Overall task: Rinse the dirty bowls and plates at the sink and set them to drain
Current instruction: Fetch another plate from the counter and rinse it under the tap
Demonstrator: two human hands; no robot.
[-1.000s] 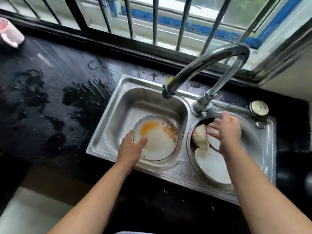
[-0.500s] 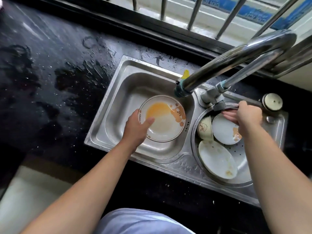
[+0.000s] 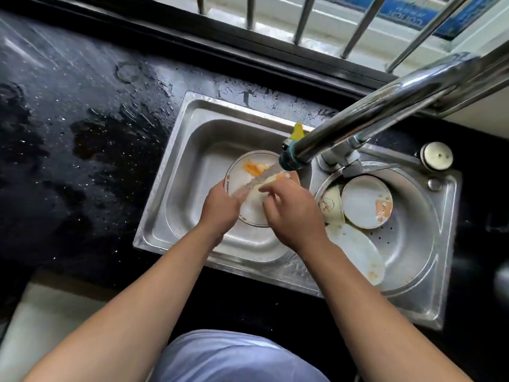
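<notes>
A white plate [image 3: 249,172] smeared with orange sauce sits tilted in the left sink basin [image 3: 198,150]. My left hand [image 3: 220,208] grips its left rim. My right hand [image 3: 292,210] lies over the plate's right half, fingertips touching its face. Water runs from the faucet spout [image 3: 289,158] onto the plate. In the right basin [image 3: 413,244] wait a small cartoon-printed bowl [image 3: 330,202] on its side, a round stained dish [image 3: 363,202] and a white stained plate [image 3: 355,252].
The chrome faucet arm [image 3: 385,106] crosses above the sink from the right. A round knob [image 3: 436,155] sits on the sink's back right corner. The black countertop [image 3: 82,119] to the left is wet. Window bars [image 3: 300,17] run along the back.
My right hand left the faucet handle and moved left onto the plate. Water now flows from the spout. My left hand keeps its hold on the plate.
</notes>
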